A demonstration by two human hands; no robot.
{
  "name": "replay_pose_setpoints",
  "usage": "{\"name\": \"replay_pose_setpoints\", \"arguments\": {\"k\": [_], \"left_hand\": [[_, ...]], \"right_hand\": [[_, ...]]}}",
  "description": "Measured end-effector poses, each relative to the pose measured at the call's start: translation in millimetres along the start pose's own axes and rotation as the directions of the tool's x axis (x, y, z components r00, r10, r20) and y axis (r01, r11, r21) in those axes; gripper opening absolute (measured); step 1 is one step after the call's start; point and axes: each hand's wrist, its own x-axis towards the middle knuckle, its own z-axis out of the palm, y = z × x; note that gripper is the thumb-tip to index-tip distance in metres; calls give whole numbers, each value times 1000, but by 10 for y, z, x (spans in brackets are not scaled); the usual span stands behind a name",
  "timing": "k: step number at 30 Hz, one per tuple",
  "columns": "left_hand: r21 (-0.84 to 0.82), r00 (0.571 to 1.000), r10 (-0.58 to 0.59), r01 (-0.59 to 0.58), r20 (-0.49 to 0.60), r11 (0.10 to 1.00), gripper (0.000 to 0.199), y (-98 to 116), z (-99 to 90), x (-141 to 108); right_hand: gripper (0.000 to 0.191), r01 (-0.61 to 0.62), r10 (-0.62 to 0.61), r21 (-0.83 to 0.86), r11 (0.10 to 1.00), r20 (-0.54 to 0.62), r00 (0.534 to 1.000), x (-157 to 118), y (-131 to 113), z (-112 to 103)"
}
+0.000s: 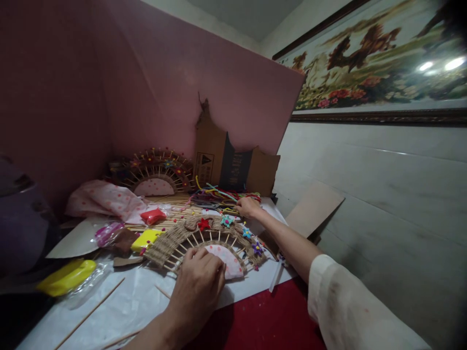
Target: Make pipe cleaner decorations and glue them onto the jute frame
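Note:
A woven twine fan [168, 243] with stick ribs lies on the white sheet, with a red, a teal, a blue and a purple flower on its band. My left hand [200, 277] rests at its lower middle, fingers curled over the inner edge beside the dotted pink half-circle [228, 260]; what its fingertips hold is hidden. Farther back, my right hand [248, 207] reaches to the pile of colored fuzzy stems [219, 192], its fingers pressed together at the near right side of the pile. Whatever lies between them is too small to make out.
Behind stand a second decorated fan [155, 187] and torn cardboard [211, 150]. Dotted cloth [105, 199], a red clay packet [153, 216], yellow clay [69, 277] and thin sticks [89, 313] lie left. A cardboard sheet [314, 209] leans on the right wall.

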Motion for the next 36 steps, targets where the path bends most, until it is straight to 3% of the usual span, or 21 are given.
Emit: {"name": "replay_pose_setpoints", "arguments": {"k": [8,12,20,24,29,32,36], "left_hand": [[-8,1000,-4,4,10,1000,23,16,-9,12],[1,1000,8,-8,-2,1000,24,3,-9,14],[8,998,24,-24,-50,1000,23,-14,10,9],[7,997,58,-57,-51,998,21,-38,26,6],[17,997,6,-5,-82,1000,22,-71,61,-7],[15,996,9,-8,-89,1000,22,-88,76,-12],[15,996,-7,8,-88,1000,21,-98,85,-12]], "right_hand": [[25,11,-7,-34,999,114,994,-6,12,-22],[25,11,-7,-45,999,99,995,-76,8,-74],[26,38,-39,-12,999,-108,993,-93,8,-381],[28,137,-134,-5,991,-259,957,76,-346,-457],[21,302,-296,-32,953,-321,900,266,-806,-360],[16,279,-257,7,960,-369,893,371,-871,-366],[24,177,-89,151,973,-459,884,547,-772,-590]]}}
